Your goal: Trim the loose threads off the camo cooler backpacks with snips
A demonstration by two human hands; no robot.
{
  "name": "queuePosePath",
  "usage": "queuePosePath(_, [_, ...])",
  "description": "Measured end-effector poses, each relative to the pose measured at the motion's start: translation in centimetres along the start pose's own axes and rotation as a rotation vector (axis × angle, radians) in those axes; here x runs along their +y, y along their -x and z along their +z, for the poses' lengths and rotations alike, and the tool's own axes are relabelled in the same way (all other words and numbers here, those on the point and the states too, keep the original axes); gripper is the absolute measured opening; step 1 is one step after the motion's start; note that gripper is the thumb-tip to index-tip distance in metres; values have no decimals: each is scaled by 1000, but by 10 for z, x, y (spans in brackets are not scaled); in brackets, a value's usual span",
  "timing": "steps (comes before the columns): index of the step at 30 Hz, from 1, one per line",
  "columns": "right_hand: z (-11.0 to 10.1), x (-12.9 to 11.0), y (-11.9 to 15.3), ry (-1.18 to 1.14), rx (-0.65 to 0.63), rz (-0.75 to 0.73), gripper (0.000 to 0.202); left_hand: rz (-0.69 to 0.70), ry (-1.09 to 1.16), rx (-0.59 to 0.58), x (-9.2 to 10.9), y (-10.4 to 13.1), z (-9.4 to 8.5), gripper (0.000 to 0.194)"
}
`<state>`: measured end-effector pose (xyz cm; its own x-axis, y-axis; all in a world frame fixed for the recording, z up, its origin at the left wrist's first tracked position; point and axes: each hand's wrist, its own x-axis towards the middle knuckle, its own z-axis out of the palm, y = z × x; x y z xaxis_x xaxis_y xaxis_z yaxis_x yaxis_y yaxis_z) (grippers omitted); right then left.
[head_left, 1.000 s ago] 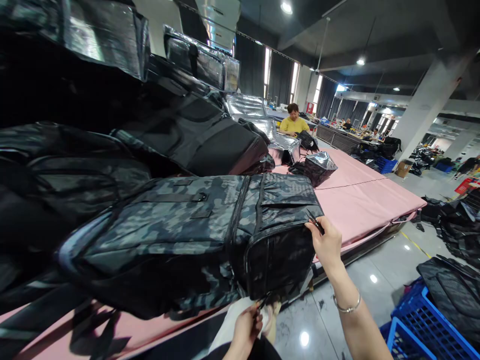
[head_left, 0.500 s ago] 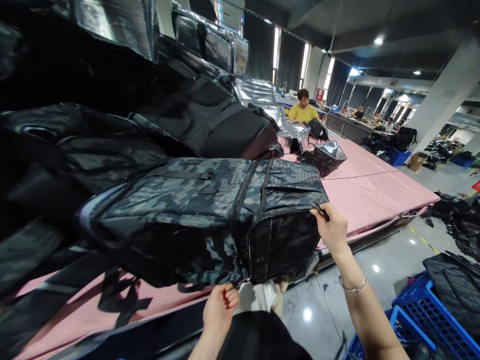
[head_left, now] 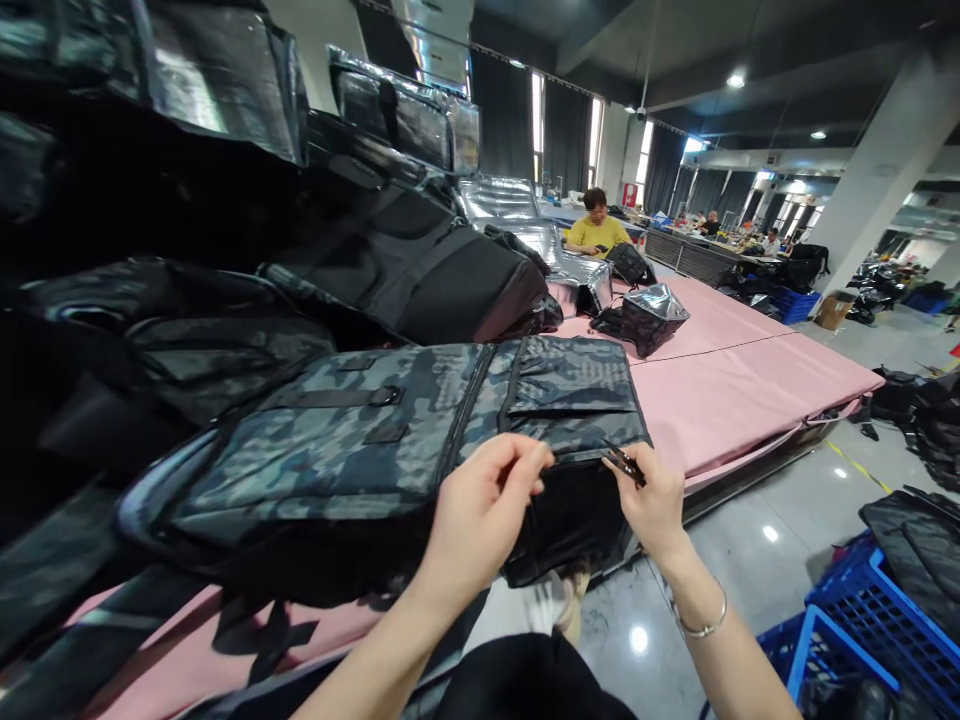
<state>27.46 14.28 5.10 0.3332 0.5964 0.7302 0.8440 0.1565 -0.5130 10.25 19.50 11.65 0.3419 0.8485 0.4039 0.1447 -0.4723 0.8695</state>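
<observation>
A camouflage backpack (head_left: 360, 430) lies on its back panel across the pink-covered table, with its dark end toward me. My right hand (head_left: 651, 500) is closed around small dark thread snips (head_left: 624, 462), whose tips point up and left over the bag's right end. Beside it, my left hand (head_left: 487, 510) is in front of the bag's zipped edge with thumb and fingers pinched together. Whatever is between those fingers, if anything, is too small to see. My left forearm hides part of the bag's near side.
Black and silver-lined bags (head_left: 405, 240) are heaped behind and left. A small silver-topped bag (head_left: 652, 315) sits farther along the pink table cover (head_left: 750, 390). Across the table is a person in yellow (head_left: 598, 232). Blue crates (head_left: 885, 610) stand on the floor at right.
My left hand has risen from below the bag's near side to its upper edge, close to my right hand. The right hand, still holding the snips, appears slightly lower as the view shifted.
</observation>
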Motion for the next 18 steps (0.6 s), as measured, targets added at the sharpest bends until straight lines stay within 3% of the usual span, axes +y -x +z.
queuePosePath(6, [-8,4,1,-261,-99,213,16,571,-221,15,-3,14,86,20])
queuePosePath(9, [-15,10,-3,-463,-159,316,12,689,-245,37,-11,30,102,16])
queuePosePath(11, [-17,13,-7,-528,-154,383,13,758,-338,-32,-16,37,94,19])
queuePosePath(13, [-18,14,-10,-546,-130,427,18,820,-439,-67,-20,39,73,23])
queuePosePath(18, [-14,4,-17,-458,-96,348,15,768,-604,136,-27,17,8,18])
